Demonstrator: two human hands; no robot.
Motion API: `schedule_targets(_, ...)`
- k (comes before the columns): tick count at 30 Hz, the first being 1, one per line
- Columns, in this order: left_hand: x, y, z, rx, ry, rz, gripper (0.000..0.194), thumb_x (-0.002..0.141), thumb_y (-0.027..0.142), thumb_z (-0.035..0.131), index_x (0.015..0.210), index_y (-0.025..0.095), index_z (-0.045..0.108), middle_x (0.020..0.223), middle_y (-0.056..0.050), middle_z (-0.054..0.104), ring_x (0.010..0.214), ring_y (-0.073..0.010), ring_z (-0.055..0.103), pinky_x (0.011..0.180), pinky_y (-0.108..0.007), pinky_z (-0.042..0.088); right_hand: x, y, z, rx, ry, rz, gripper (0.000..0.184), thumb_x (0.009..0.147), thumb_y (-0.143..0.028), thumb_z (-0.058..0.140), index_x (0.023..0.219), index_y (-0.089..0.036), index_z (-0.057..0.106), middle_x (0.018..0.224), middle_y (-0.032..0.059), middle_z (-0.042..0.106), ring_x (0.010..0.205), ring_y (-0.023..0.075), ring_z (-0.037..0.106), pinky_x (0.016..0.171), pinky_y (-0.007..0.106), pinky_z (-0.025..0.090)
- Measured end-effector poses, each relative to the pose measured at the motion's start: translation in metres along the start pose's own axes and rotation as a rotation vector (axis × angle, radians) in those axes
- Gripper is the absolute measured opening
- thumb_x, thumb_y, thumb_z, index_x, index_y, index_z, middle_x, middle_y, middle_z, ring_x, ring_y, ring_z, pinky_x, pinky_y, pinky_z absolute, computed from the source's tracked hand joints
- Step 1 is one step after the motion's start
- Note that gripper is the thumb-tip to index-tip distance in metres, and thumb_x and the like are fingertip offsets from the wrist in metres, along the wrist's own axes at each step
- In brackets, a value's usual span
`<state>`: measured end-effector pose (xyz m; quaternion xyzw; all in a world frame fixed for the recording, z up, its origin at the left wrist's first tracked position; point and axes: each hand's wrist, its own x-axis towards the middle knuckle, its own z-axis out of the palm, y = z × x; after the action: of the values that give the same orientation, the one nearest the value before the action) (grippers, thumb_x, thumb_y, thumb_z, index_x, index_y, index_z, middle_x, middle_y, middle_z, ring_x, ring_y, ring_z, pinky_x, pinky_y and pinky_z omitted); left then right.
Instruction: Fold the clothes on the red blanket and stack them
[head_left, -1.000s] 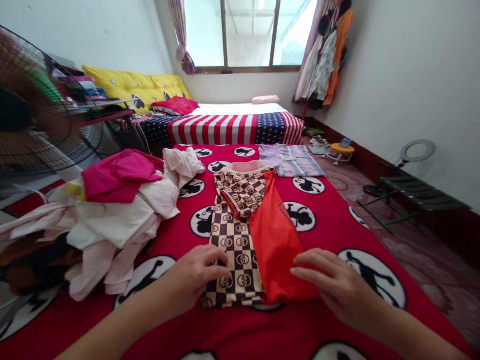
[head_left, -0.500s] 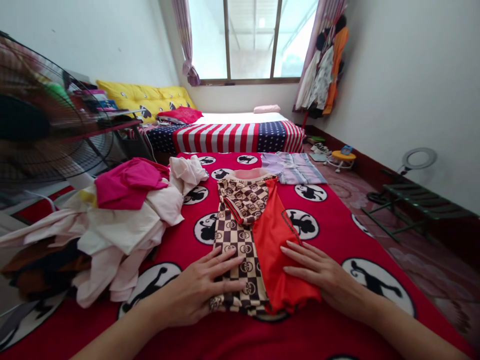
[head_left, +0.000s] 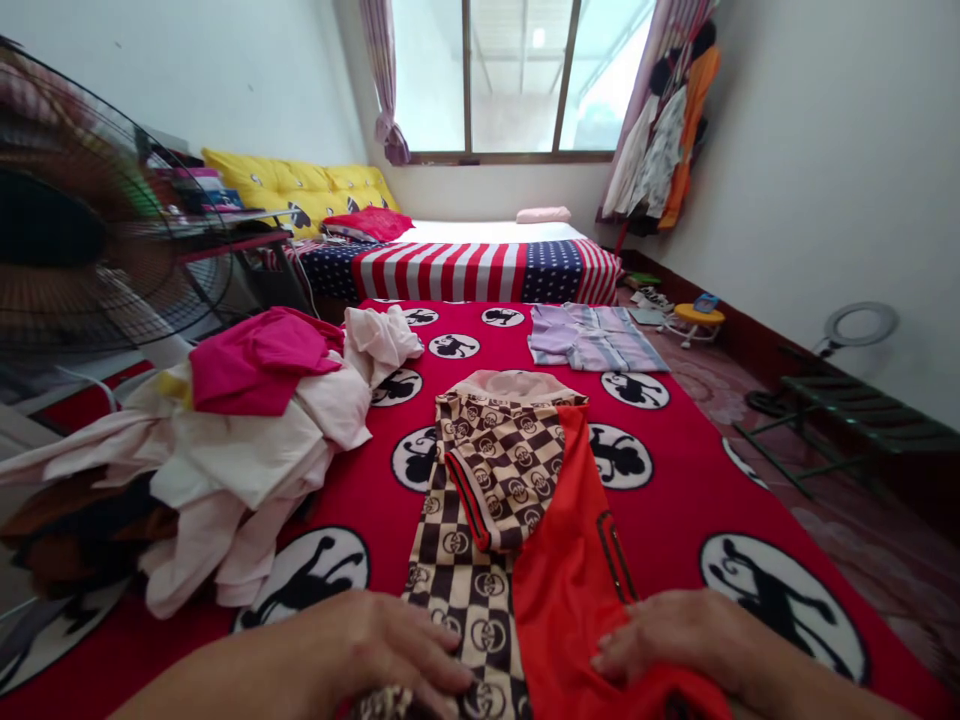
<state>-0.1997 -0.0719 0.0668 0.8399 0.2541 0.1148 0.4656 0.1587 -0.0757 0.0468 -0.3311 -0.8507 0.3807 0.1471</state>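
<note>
A shirt (head_left: 487, 590) lies in front of me, brown-and-beige checks on its left and plain red on its right. One checked short sleeve (head_left: 510, 470) is folded over its front, and a sheer pale strip shows at the far end. My left hand (head_left: 375, 645) is at the near left edge, fingers bent over the checked cloth. On the red side, my right hand (head_left: 675, 640) has its fingers curled into the fabric, which bunches beneath it. The shirt's near end runs out of the picture.
A heap of white and pink clothes (head_left: 247, 440) lies on the left, beside a fan (head_left: 97, 230). A folded lilac striped garment (head_left: 600, 338) rests at the far right of the red blanket (head_left: 667, 510). Right of the bed stand a green folding stool (head_left: 862, 410) and a ring light (head_left: 861, 325).
Both hands have come nearer to me, and the shirt has shifted toward me with them. Fingers that lay flat on the cloth are now bent around it. The view has tilted slightly.
</note>
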Motion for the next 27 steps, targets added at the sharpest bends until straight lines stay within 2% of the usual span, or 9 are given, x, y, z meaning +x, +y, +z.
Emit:
schedule_targets(3, 0.016, -0.017, -0.031, -0.324, 0.11, -0.111, 0.036, 0.093, 0.043, 0.048, 0.115, 0.022, 0.067, 0.111, -0.007, 0.071, 0.104, -0.0256, 0.065, 0.092, -0.034, 0.051, 0.022, 0.016, -0.022, 0.286, 0.206, 0.162, 0.033, 0.089, -0.047, 0.052, 0.095, -0.024, 0.074, 0.087, 0.0058, 0.075, 0.077, 0.0242, 0.07, 0.067, 0.032, 0.06)
schedule_targets(5, 0.04, -0.029, -0.059, -0.596, 0.255, -0.145, 0.041, 0.093, 0.047, 0.048, 0.109, 0.015, 0.068, 0.098, -0.006, 0.074, 0.094, -0.0247, 0.068, 0.085, -0.035, 0.053, 0.049, 0.029, -0.043, 0.481, 0.368, 0.21, 0.038, 0.084, -0.054, 0.057, 0.091, -0.021, 0.074, 0.082, 0.0069, 0.075, 0.075, 0.0258, 0.07, 0.07, 0.037, 0.06)
schedule_targets(8, 0.089, -0.056, -0.101, -0.829, 0.508, -0.183, 0.038, 0.093, 0.041, 0.051, 0.105, 0.009, 0.067, 0.088, -0.007, 0.074, 0.086, -0.022, 0.07, 0.078, -0.031, 0.054, 0.099, 0.058, -0.071, 0.686, 0.586, 0.251, 0.037, 0.077, -0.05, 0.065, 0.097, -0.02, 0.072, 0.088, 0.0075, 0.075, 0.081, 0.0273, 0.071, 0.077, 0.04, 0.058)
schedule_targets(11, 0.136, -0.097, -0.129, -0.915, 0.611, -0.295, 0.037, 0.09, 0.044, 0.056, 0.104, 0.011, 0.066, 0.089, -0.01, 0.074, 0.081, -0.0211, 0.07, 0.072, -0.029, 0.056, 0.144, 0.098, -0.083, 0.815, 0.693, 0.337, 0.028, 0.076, -0.041, 0.068, 0.091, -0.018, 0.069, 0.084, 0.0074, 0.075, 0.076, 0.0249, 0.072, 0.07, 0.036, 0.059)
schedule_targets(14, 0.164, -0.14, -0.133, -0.924, 0.708, -0.392, 0.039, 0.09, 0.047, 0.054, 0.099, 0.011, 0.065, 0.083, -0.011, 0.073, 0.073, -0.0195, 0.07, 0.063, -0.027, 0.055, 0.171, 0.14, -0.078, 0.845, 0.748, 0.421, 0.025, 0.078, -0.04, 0.068, 0.089, -0.018, 0.066, 0.081, 0.006, 0.075, 0.073, 0.0222, 0.071, 0.07, 0.034, 0.059)
schedule_targets(17, 0.171, -0.167, -0.122, -0.897, 0.754, -0.316, 0.037, 0.082, 0.041, 0.067, 0.104, 0.013, 0.061, 0.087, -0.01, 0.072, 0.071, -0.018, 0.069, 0.061, -0.025, 0.054, 0.178, 0.165, -0.066, 0.785, 0.813, 0.396, 0.032, 0.077, -0.042, 0.07, 0.098, -0.02, 0.062, 0.092, 0.0051, 0.074, 0.085, 0.0218, 0.071, 0.079, 0.034, 0.058)
schedule_targets(20, 0.17, -0.172, -0.113, -0.836, 0.798, -0.236, 0.058, 0.068, 0.027, 0.081, 0.119, 0.014, 0.054, 0.087, -0.008, 0.072, 0.07, -0.0184, 0.069, 0.063, -0.026, 0.055, 0.175, 0.167, -0.06, 0.711, 0.854, 0.386, 0.04, 0.073, -0.039, 0.075, 0.104, -0.022, 0.058, 0.102, 0.0054, 0.072, 0.094, 0.0233, 0.069, 0.085, 0.036, 0.056)
schedule_targets(23, 0.173, -0.167, -0.113, -0.799, 0.894, -0.24, 0.077, 0.066, 0.017, 0.08, 0.133, 0.016, 0.043, 0.082, -0.006, 0.071, 0.067, -0.0184, 0.069, 0.061, -0.026, 0.055, 0.175, 0.161, -0.061, 0.651, 0.877, 0.375, 0.043, 0.071, -0.037, 0.076, 0.106, -0.021, 0.056, 0.104, 0.0063, 0.071, 0.095, 0.0248, 0.069, 0.086, 0.04, 0.055)
schedule_targets(27, 0.184, -0.168, -0.115, -0.697, 0.993, -0.225, 0.076, 0.069, 0.014, 0.075, 0.137, 0.019, 0.042, 0.083, -0.005, 0.071, 0.07, -0.0191, 0.069, 0.062, -0.027, 0.055, 0.182, 0.165, -0.063, 0.498, 0.973, 0.359, 0.047, 0.069, -0.037, 0.075, 0.109, -0.021, 0.057, 0.102, 0.0065, 0.072, 0.095, 0.0252, 0.068, 0.091, 0.042, 0.052)
